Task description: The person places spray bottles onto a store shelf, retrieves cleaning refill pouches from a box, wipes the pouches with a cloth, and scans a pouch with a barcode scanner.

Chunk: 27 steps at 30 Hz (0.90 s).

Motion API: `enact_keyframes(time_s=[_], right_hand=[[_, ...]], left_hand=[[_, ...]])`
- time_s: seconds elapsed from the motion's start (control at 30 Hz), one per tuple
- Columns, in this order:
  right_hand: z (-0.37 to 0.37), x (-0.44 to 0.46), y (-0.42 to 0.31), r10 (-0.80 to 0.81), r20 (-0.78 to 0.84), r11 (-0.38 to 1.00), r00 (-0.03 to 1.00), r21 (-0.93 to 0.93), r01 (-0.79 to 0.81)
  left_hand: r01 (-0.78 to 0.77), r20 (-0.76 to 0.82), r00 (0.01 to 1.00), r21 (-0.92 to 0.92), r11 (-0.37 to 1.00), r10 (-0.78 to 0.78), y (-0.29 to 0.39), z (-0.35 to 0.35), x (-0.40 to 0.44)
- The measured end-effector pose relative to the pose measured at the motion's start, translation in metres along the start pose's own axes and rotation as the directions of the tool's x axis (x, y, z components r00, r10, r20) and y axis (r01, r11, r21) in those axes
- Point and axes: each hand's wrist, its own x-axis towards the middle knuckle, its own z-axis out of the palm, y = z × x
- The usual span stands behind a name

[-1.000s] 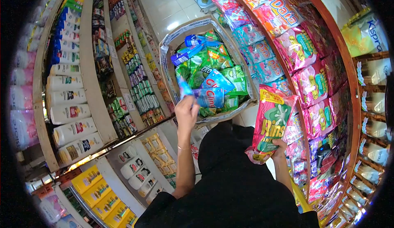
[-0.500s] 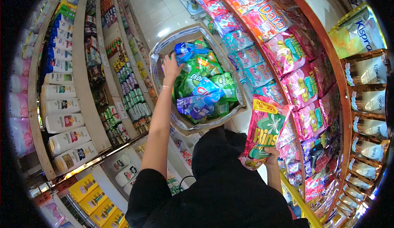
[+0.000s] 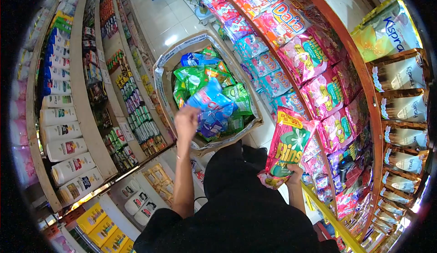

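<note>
One pink pouch (image 3: 286,140), right hand (image 3: 294,174) gripping, slants lengthwise, top forward; left hand (image 3: 186,123) seemingly pinches blue packet (image 3: 205,95).

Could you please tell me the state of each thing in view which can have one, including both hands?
Left hand: closed at the edge of a blue packet, blurred.
Right hand: gripping the pink-and-green pouch.
Pink-and-green pouch: held up, slightly tilted.
Carton: open at top.
Green packets: heaped loosely inside the carton.

Glare spots the floor (image 3: 166,18), blur softens the left hand (image 3: 186,122), and shelves (image 3: 84,71) bend (fisheye distortion).
</note>
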Motion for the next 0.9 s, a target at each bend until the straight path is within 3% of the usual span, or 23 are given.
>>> enact_keyframes(time_s=[0.07, 0.13, 0.17, 0.27, 0.33, 0.4, 0.43, 0.5, 0.57, 0.6, 0.63, 0.67, 0.8, 0.9], right_hand=[[0.009, 0.007, -0.004, -0.002, 0.024, 1.0, 1.0, -0.029, 0.003], [0.014, 0.013, -0.007, 0.011, 0.046, 0.996, 0.999, -0.087, -0.007], [0.014, 0.014, -0.01, 0.046, 0.059, 0.993, 0.997, -0.115, -0.039], [0.011, 0.017, -0.013, 0.155, 0.059, 0.98, 0.986, -0.139, -0.145], [0.015, 0.016, -0.016, 0.183, 0.076, 0.974, 0.98, -0.151, -0.171], [0.017, 0.011, -0.016, 0.183, 0.002, 0.963, 0.983, -0.201, -0.179], [0.02, 0.007, -0.017, 0.147, -0.017, 0.94, 0.989, -0.31, -0.145], [0.012, 0.002, -0.016, 0.104, 0.011, 0.935, 0.995, -0.343, -0.094], [0.014, -0.006, -0.02, 0.077, 0.016, 0.932, 0.997, -0.356, -0.066], [0.016, -0.009, -0.024, 0.061, 0.001, 0.922, 0.998, -0.384, -0.056], [0.022, -0.012, -0.027, 0.011, 0.022, 0.925, 1.0, -0.379, -0.001], [0.029, -0.016, -0.029, -0.038, 0.042, 0.926, 0.998, -0.375, 0.051], [0.025, -0.018, -0.034, -0.082, 0.046, 0.825, 0.996, -0.557, 0.094], [0.038, -0.009, -0.041, -0.03, 0.082, 0.767, 0.996, -0.638, 0.076]], left_hand=[[0.062, 0.351, 0.936, -0.103, 0.993, -0.022, 0.018, -0.003, -0.026], [0.282, 0.645, 0.763, -0.274, 0.919, -0.042, 0.027, -0.006, -0.03], [0.235, 0.658, 0.752, -0.324, 0.916, 0.04, 0.028, -0.006, -0.024], [-0.003, 0.306, 0.944, -0.379, 0.925, 0.128, 0.007, 0.031, 0.014], [-0.006, 0.15, 0.987, -0.3, 0.954, 0.054, 0.004, 0.048, 0.059], [0.023, 0.121, 0.992, -0.36, 0.933, 0.022, 0.0, 0.067, 0.109], [0.005, 0.109, 0.994, -0.232, 0.973, 0.021, -0.006, 0.081, 0.129], [0.008, 0.129, 0.992, 0.047, 0.999, -0.014, -0.028, 0.108, 0.158], [0.026, 0.182, 0.979, 0.328, 0.944, -0.09, -0.055, 0.137, 0.175], [0.022, 0.167, 0.981, 0.417, 0.908, -0.101, -0.074, 0.156, 0.173], [0.082, 0.267, 0.939, 0.438, 0.895, -0.216, -0.093, 0.168, 0.178], [0.135, 0.241, 0.93, 0.48, 0.867, -0.278, -0.09, 0.168, 0.18], [0.213, 0.0, 0.975, 0.275, 0.937, -0.221, -0.069, 0.135, 0.161], [0.161, -0.242, 0.955, -0.065, 0.985, -0.172, -0.063, 0.109, 0.106]])
